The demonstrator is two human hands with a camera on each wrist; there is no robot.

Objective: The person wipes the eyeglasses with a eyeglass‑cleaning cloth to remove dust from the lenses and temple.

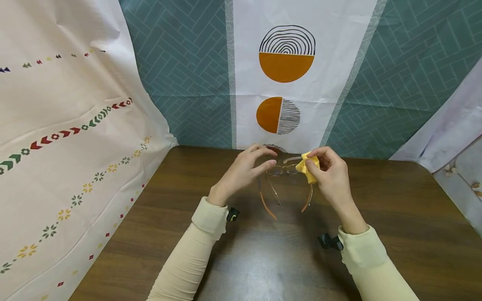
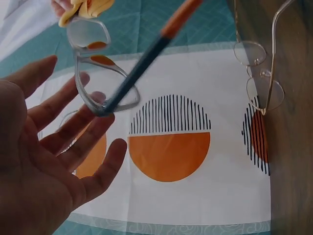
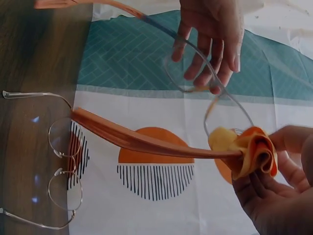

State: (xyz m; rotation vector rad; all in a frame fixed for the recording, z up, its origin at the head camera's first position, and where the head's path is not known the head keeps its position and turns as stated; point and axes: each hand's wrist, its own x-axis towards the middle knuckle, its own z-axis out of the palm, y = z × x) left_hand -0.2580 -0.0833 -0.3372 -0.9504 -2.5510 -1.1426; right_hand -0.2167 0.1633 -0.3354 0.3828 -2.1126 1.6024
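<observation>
My right hand (image 1: pixel 333 175) pinches a folded yellow cleaning cloth (image 1: pixel 309 167) around one end of a pair of clear-framed eyeglasses (image 2: pixel 78 63), which hang in the air. Their orange-brown temple (image 3: pixel 137 139) points out from the cloth in the right wrist view; the other temple (image 2: pixel 142 63) turns from teal to orange. The lens under the cloth is partly hidden. My left hand (image 1: pixel 246 169) is at the far end of the frame, fingers spread and loosely bent, fingertips close by the rim in the left wrist view, gripping nothing.
Thin gold wire-rimmed eyeglasses (image 3: pixel 76 167) stand on the brown wooden table (image 1: pixel 256 259) behind the hands, near its back edge. A patterned curtain (image 1: pixel 188 75) hangs behind the table, and a white embroidered cloth (image 1: pixel 75 146) runs along the left side.
</observation>
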